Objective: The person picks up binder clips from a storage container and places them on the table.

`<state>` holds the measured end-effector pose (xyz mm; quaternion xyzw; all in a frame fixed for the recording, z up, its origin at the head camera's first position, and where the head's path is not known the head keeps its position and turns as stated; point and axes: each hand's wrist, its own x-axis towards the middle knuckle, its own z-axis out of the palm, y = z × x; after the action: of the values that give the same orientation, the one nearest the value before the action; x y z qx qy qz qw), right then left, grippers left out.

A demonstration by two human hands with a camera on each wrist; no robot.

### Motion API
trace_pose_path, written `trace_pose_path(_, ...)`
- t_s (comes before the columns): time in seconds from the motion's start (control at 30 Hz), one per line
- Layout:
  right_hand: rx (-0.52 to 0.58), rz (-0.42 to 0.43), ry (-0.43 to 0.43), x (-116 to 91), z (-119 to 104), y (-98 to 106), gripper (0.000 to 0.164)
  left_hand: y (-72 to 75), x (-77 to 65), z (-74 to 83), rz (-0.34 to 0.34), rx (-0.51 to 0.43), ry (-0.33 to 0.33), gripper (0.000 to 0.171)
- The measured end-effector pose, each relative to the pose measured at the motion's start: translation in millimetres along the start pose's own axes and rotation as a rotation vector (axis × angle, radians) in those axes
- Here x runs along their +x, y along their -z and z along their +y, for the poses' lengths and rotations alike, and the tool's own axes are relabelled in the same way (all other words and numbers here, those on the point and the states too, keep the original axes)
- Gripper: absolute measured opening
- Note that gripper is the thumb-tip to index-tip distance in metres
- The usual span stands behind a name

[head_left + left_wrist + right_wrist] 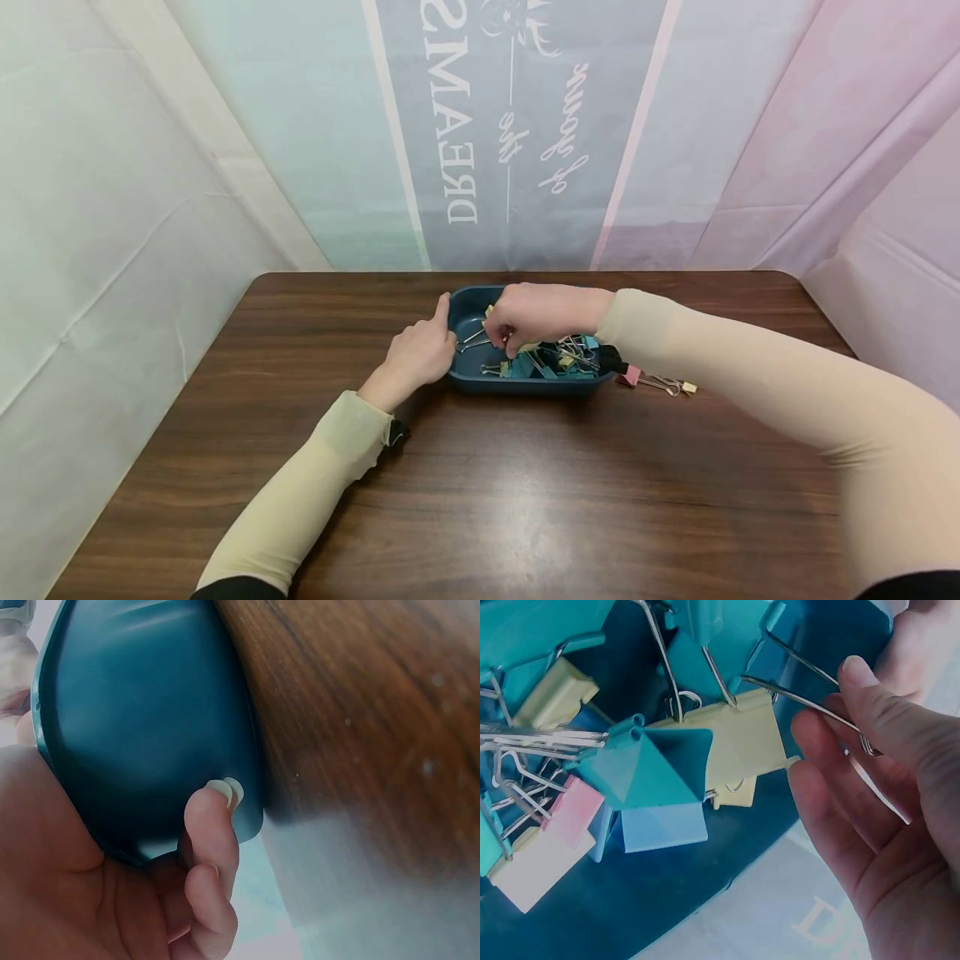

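A dark blue plastic bin [525, 387] stands near the back of the table, with several binder clips in teal, yellow, pink and blue in it. My left hand [422, 350] grips the bin's left end, its index finger along the rim. In the left wrist view its fingers [214, 832] curl against the outer wall. My right hand [542, 315] reaches into the bin. In the right wrist view its thumb and fingers pinch the wire handle [821, 711] of a binder clip, beside a large yellow clip [742, 739] and a teal clip [656, 761].
Right of the bin, a pink binder clip [632, 376] and a small yellow one [688, 388] lie on the brown wooden table [510, 483]. A printed cloth backdrop [510, 242] hangs behind the table's back edge, with pale fabric at both sides.
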<state>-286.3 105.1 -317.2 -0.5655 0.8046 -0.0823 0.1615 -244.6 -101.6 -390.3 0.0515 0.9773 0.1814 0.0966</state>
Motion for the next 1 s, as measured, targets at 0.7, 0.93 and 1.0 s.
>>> trace_pose_path(0.7, -0.005, 0.344, -0.092, -85, 14, 32, 0.019, -0.1, -1.5, -0.6, 0.007, -0.011, -0.008, 0.067)
trace_pose_path(0.93, 0.010, 0.409, -0.281, -137, 28, 33, 0.017, -0.4, -1.0, 0.0, 0.006, -0.007, -0.002, 0.066)
trace_pose_path(1.0, -0.004, 0.427, -0.312, -148, 32, 32, 0.017, -0.3, -1.2, -0.2, 0.010, -0.006, -0.001, 0.066)
